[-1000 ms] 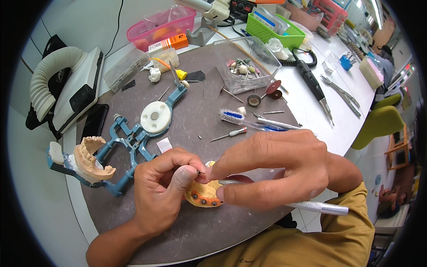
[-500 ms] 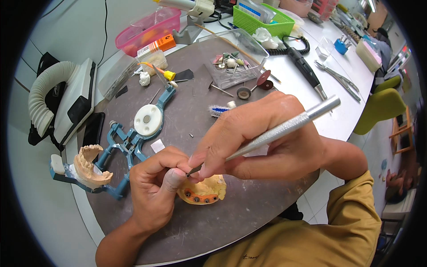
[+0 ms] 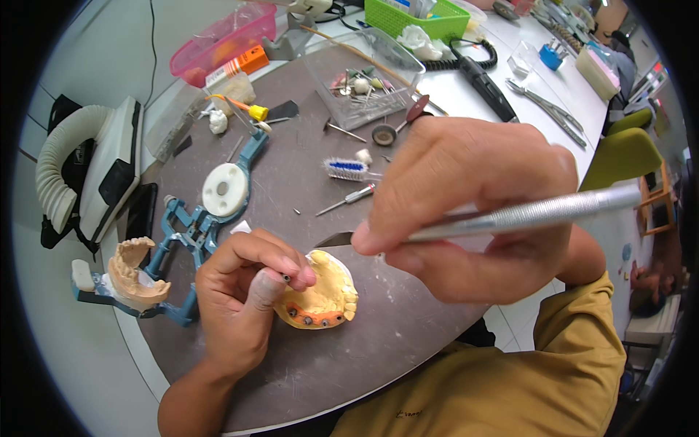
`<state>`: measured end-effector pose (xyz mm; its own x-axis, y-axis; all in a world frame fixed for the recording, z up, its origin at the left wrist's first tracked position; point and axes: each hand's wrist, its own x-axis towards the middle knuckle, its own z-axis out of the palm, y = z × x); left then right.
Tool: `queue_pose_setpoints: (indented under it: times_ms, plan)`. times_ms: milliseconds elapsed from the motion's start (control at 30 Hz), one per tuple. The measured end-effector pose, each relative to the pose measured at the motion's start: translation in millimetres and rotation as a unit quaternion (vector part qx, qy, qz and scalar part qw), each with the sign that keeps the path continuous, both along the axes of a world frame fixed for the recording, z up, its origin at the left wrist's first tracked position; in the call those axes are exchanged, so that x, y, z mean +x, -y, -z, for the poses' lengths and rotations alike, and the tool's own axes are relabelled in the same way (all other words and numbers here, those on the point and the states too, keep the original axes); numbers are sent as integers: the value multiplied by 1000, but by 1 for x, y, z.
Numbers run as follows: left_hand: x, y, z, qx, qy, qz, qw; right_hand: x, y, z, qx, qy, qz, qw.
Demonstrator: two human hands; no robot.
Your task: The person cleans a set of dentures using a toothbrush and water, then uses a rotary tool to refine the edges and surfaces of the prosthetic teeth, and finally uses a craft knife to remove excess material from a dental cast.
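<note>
My left hand point(image 3: 237, 298) pinches a tiny dark metal cylinder point(image 3: 285, 277) between thumb and fingertips. Below and beside those fingertips lies a yellow dental cast point(image 3: 335, 288) with an orange-pink gum strip and several metal implant pieces set along its near edge. Over the table to the right, my right hand point(image 3: 466, 197) grips a craft knife point(image 3: 531, 211) with a knurled silver handle. Its dark angled blade points left, apart from the cylinder. A blue dental articulator point(image 3: 193, 237) with a white disc stands left of my left hand, and a beige toothed cast point(image 3: 135, 277) is mounted on it.
Behind my hands lie a small screwdriver point(image 3: 353, 199), a blue-and-white brush point(image 3: 346, 169) and a clear box point(image 3: 364, 95) of rotary bits. A handpiece point(image 3: 484, 87) and pliers point(image 3: 550, 113) are at the far right. A white hose unit point(image 3: 109, 175) stands left.
My right hand has drawn the knife to the right, away from my left fingertips. The small cylinder stays pinched and now shows plainly. The whole view has shifted slightly.
</note>
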<state>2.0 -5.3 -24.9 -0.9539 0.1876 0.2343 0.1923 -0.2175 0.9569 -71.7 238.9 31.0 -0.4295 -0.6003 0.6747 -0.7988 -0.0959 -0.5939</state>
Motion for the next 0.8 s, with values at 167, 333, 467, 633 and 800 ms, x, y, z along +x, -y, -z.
queue_pose_setpoints:
  times_ms: [167,333,467,633,800]
  plan:
    - [0,1,4,-10,1,-10,1000,30,-20,38,114,-118,63,984]
    - [-3,-1,5,-20,-5,-10,1000,49,-27,68,167,-242,98,951]
    - [-2,0,5,-12,-2,-9,1000,55,-30,66,168,-280,95,940]
    - [-1,0,5,10,22,1,1000,52,-46,45,169,-168,31,971]
    - [0,1,3,23,43,2,999,25,-10,2,34,6,50,998]
